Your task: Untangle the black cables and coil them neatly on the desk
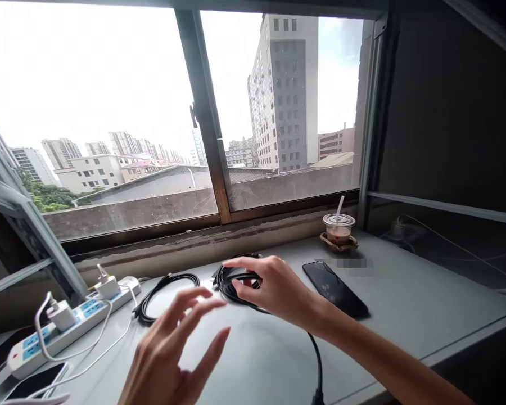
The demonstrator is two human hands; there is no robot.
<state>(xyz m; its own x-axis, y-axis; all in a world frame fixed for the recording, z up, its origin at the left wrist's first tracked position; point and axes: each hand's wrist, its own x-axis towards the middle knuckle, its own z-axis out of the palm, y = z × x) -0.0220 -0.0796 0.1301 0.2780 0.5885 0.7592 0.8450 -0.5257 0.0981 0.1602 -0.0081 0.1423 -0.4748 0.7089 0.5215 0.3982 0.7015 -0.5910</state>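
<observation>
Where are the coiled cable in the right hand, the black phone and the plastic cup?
Coiled cable (223,286): head view, left side of the coil.
Black phone (335,288): head view, middle of the screen.
Plastic cup (339,229): head view, clear wall under the lid.

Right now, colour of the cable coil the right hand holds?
Black; the cable coil shows best in the head view.

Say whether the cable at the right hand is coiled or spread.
Coiled: the right hand pinches the cable in loops, one tail trailing.

Grey desk (405,306) with black cables (224,286), dark phone (335,288), white power strip (69,327).
</observation>
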